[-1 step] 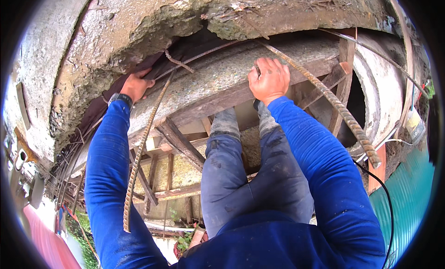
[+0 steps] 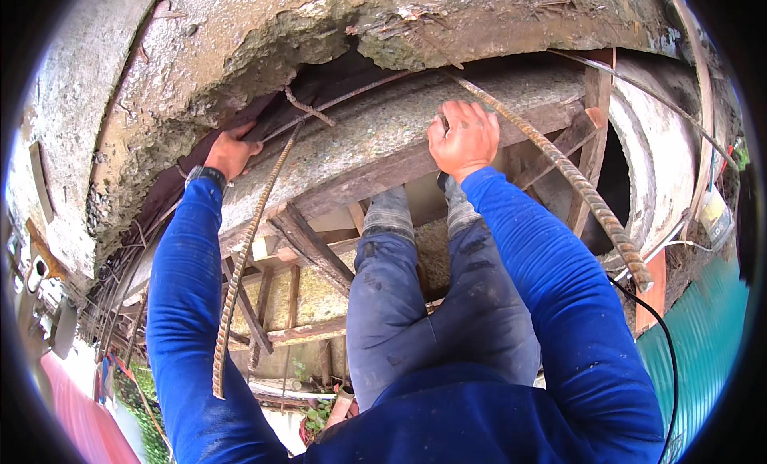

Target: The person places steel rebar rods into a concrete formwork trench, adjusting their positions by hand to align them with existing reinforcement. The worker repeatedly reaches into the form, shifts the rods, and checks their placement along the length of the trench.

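Note:
My left hand (image 2: pixel 230 155), with a dark watch band at the wrist, reaches into the gap below a broken concrete edge (image 2: pixel 264 60). Thumb and forefinger appear closed round a thin rebar (image 2: pixel 351 94) that slants up to the right; the other fingers are hidden. My right hand (image 2: pixel 466 138) rests against a long rough concrete beam (image 2: pixel 383 116), fingers curled over; what they hold, if anything, is not clear. Between my arms hangs a rusty ribbed rebar (image 2: pixel 256 240). A thicker rebar (image 2: pixel 571 172) passes above my right forearm, its end towards me.
Timber props (image 2: pixel 311 244) stand below the beam around my legs. At the right are a round pale concrete opening (image 2: pixel 647 144), another thin bar (image 2: pixel 655 96), a black cable (image 2: pixel 669 344) and green corrugated sheet (image 2: pixel 703 336). Tangled wires (image 2: pixel 108 304) lie at the left.
The thick rebar's near end has shifted slightly left and down. My left hand has moved a touch left with the thin rebar. My right hand stays where it was.

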The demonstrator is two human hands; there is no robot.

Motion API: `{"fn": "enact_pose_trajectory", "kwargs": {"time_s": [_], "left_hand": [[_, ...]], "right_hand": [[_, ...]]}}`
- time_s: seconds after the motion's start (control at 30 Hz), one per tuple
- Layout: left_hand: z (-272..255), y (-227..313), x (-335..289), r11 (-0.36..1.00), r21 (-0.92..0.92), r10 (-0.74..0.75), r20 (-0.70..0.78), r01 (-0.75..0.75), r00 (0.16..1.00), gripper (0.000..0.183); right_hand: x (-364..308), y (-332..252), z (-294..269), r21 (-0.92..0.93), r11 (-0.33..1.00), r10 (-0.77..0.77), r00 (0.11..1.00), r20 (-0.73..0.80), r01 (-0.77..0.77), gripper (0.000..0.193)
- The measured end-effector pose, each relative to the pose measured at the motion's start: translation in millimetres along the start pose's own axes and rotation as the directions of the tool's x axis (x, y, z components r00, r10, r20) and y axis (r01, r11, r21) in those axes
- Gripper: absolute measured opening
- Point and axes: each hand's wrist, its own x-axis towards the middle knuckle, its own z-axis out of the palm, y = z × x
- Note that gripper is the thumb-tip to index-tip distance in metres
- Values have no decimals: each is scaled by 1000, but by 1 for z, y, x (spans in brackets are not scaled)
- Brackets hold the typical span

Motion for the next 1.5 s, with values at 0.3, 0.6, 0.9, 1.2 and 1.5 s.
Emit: {"fn": "enact_pose_trajectory", "kwargs": {"time_s": [0.3,0.6,0.9,1.2,1.5], "left_hand": [[-3,-52,-16,997,29,-64,-240,73,969,72],[-11,-14,-10,990,-98,-101,-35,98,994,72],[-31,-43,1,989,103,-94,-135,108,986,67],[-13,-5,-40,903,408,-35,-237,133,971,73],[-39,6,-16,832,501,-245,-51,237,968,74]], "right_hand": [[3,2,8,17,1000,6,999,52,-7,21],[3,2,9,63,998,24,998,63,-28,23],[7,-3,1,1,1000,-19,1000,13,19,19],[5,5,-1,12,999,-37,999,16,37,21],[10,-1,-1,46,998,-51,998,31,50,18]]}}
